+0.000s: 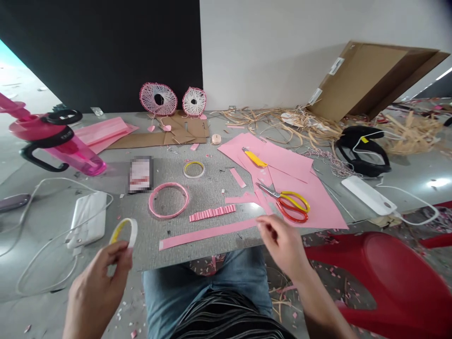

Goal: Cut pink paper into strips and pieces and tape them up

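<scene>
My left hand [102,278] pinches a nearly used-up roll of double-sided tape [133,231], a white ring with a yellow inside, held upright over the left of the table. My right hand [282,242] is closed at the right end of a long pink paper strip [208,234], which lies flat along the near table edge with a pale patch at its left end. Above the strip lie a pleated pink strip [212,213], a pink ring [150,202] and a second tape roll [194,176]. Scissors [296,205] with red and yellow handles rest on pink paper sheets [325,207] beyond my right hand.
A yellow utility knife [254,158] lies on the pink sheets. At left stand a pink bottle [70,146] and a white power bank [88,216] with cables. Two string-wound rings [167,104] lean on the wall. A red stool [399,278] is at right.
</scene>
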`<state>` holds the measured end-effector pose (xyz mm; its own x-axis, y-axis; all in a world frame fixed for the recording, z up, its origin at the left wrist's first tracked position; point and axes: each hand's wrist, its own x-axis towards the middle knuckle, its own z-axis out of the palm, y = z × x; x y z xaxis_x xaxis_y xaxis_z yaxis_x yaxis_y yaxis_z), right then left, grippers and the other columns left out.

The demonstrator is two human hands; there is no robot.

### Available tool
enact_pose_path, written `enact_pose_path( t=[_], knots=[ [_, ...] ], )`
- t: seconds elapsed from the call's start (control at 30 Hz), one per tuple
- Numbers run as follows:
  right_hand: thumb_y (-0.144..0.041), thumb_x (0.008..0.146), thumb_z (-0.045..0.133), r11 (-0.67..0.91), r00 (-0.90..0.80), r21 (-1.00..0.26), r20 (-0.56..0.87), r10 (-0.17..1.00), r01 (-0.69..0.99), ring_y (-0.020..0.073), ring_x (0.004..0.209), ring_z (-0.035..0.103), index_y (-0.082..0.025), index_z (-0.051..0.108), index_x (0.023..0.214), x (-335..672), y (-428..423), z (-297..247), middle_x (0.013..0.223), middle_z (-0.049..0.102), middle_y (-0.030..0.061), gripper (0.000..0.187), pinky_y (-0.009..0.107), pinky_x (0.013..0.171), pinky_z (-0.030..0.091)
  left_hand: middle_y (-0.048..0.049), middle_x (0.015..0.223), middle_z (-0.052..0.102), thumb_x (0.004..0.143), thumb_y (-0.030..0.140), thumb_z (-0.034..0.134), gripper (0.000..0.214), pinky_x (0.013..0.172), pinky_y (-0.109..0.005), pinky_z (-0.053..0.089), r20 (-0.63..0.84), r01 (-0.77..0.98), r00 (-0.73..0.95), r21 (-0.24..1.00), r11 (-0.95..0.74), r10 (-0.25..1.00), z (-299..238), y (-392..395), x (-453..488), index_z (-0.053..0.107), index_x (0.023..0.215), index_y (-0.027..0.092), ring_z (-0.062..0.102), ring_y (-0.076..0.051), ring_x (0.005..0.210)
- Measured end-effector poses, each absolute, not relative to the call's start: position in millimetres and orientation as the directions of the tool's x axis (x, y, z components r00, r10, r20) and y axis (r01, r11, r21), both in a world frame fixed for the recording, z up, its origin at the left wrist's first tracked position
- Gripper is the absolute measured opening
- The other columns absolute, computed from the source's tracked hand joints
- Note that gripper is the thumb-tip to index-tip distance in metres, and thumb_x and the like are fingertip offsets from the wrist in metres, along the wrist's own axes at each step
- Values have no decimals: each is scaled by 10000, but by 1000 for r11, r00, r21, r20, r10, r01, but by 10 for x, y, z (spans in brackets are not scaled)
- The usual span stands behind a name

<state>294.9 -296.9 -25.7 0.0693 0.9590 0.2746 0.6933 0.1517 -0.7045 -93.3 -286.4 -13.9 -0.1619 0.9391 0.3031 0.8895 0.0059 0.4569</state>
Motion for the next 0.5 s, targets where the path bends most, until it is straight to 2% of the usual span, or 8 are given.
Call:
enact_pose_path(
  t=[0.03, 0.07, 0.1, 0.17, 0.3, 0.4, 0.5],
  knots=[
    [-313, 991, 485, 214, -2, -767, 267, 964, 605, 178, 656, 612, -209, 666, 1013, 2825, -3028, -198, 866, 691, 77, 210, 311, 627, 498, 20, 604, 660, 823, 576, 561, 360, 524, -281, 424, 262, 836, -178, 549, 5, 948, -100, -2959, -851, 670, 938, 252, 592, -172, 511],
    [-289, 995, 492, 263, -72, -812, 265, 962, 522, 173, 693, 618, -221, 662, 1041, 2706, -3070, -144, 920, 684, 74, 189, 308, 650, 513, 39, 556, 617, 806, 584, 595, 365, 487, -263, 408, 160, 756, -127, 654, -9, 979, -66, -3043, -742, 672, 920, 246, 553, -149, 463],
    [-266, 995, 500, 303, -132, -839, 273, 953, 452, 165, 714, 616, -232, 658, 1073, 2597, -3094, -98, 979, 676, 74, 180, 309, 673, 525, 48, 524, 575, 819, 574, 597, 357, 455, -249, 383, 80, 653, -88, 757, -3, 993, -36, -3111, -613, 668, 892, 232, 511, -130, 433],
    [-228, 988, 509, 385, -212, -852, 328, 921, 354, 145, 719, 600, -238, 643, 1146, 2420, -3089, -38, 1088, 655, 83, 207, 308, 689, 539, 50, 535, 537, 869, 530, 576, 339, 447, -231, 343, -33, 465, -31, 884, 44, 999, 7, -3180, -333, 659, 878, 201, 446, -104, 437],
    [-202, 968, 544, 490, -312, -821, 403, 860, 292, 123, 708, 578, -205, 606, 1246, 2235, -2974, -32, 1193, 638, 114, 285, 279, 645, 539, 48, 553, 495, 894, 470, 574, 316, 470, -212, 306, -137, 257, 117, 961, 103, 984, 8, -3119, 47, 644, 831, 169, 376, -77, 464],
    [-190, 965, 566, 476, -345, -823, 369, 863, 310, 117, 677, 569, -196, 649, 1127, 2191, -2912, -78, 1074, 683, 86, 182, 253, 608, 511, 52, 538, 485, 918, 469, 565, 326, 466, -209, 291, -151, 162, 213, 980, 117, 965, -70, -3041, 87, 650, 866, 159, 362, -70, 452],
    [-200, 963, 577, 425, -277, -841, 343, 898, 335, 121, 660, 577, -199, 659, 1002, 2188, -2896, -151, 924, 693, 47, 91, 262, 632, 502, 40, 551, 534, 951, 466, 535, 343, 526, -216, 389, -105, 69, 311, 994, 87, 945, -172, -2997, 40, 658, 1004, 151, 459, -91, 490]
  ],
)
